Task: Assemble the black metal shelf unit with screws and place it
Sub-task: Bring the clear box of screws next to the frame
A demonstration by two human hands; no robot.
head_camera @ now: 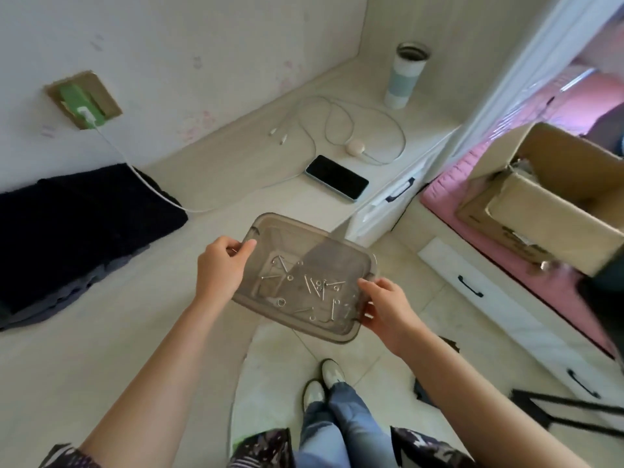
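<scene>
Smoky plastic tray (341, 265) of screws (319, 288) held between left hand (221, 265) and right hand (388, 309), each gripping an edge.

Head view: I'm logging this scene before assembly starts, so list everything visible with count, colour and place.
tray: one, smoky clear, held over desk edge
screws: many, silver, loose in tray
phone: one, black screen, on desk
cable: one, white, coiled behind phone
tumbler: one, white and blue, desk corner
dark cloth: one, black, desk left
cardboard box: one, brown, on pink bed
black frame: one, floor at right
left hand: grips tray's left rim
right hand: grips tray's right rim
</scene>
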